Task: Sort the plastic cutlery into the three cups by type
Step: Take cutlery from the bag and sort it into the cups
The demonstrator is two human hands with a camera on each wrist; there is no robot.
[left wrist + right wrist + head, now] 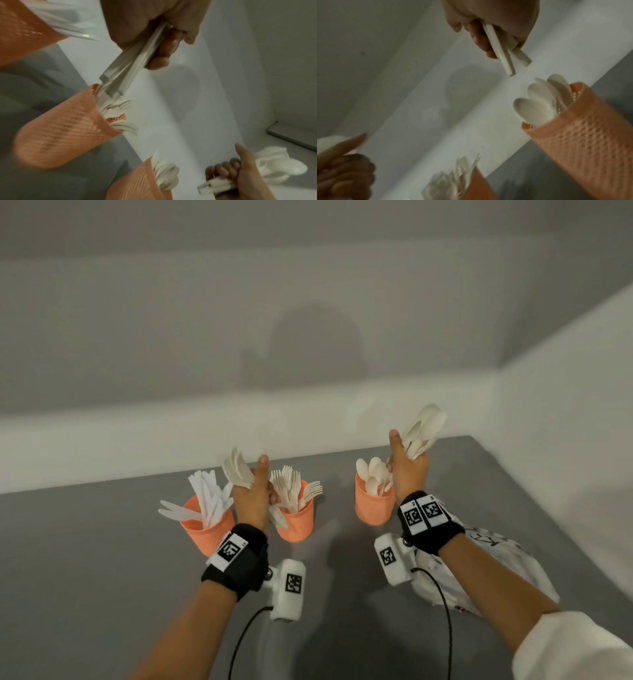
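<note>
Three orange cups stand in a row on the grey table. The left cup [205,529] holds white knives, the middle cup [296,522] forks, the right cup [373,505] spoons. My left hand [251,498] is raised between the left and middle cups, thumb up, gripping a bundle of white spoons [236,470] whose handles [130,65] stick out below the fist. My right hand [409,470] hovers just right of the spoon cup, thumb up, gripping another bundle of spoons [423,429]; their handles [503,54] point down toward that cup [583,135].
A white plastic bag [479,570] lies on the table under my right forearm. A white wall ledge [308,422] runs behind the cups, and a side wall [565,422] closes the right. Bare grey table [85,577] stretches to the left and front.
</note>
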